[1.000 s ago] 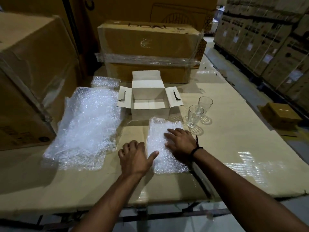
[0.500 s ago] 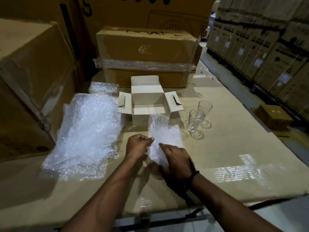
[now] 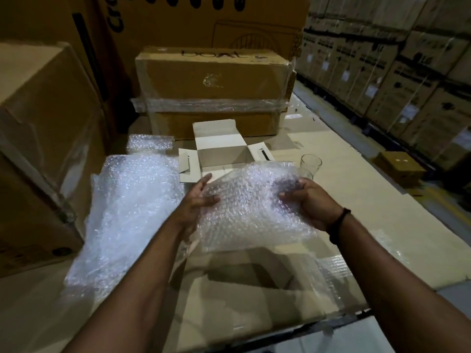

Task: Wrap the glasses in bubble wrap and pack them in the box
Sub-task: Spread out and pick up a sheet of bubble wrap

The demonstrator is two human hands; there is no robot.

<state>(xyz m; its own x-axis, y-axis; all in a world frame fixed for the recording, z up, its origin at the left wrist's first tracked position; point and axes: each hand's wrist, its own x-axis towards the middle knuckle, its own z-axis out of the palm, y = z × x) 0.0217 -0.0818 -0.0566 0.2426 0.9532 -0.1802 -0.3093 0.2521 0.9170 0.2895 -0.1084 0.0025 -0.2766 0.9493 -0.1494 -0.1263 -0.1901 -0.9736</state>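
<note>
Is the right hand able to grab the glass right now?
Probably not yet. The right hand grips the bubble wrap together with the left hand, and the wrap hangs between it and the glass. The glass stands close behind, so letting go would likely free the way.

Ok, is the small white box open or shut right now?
Open. The white box has its rear flap standing up and side flaps folded outward; the held bubble wrap sheet hides its front edge.

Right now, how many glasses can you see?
1. The glass stands on the table right of the open white box, just beyond the bubble wrap sheet held by left hand and right hand. The sheet may hide another.
</note>
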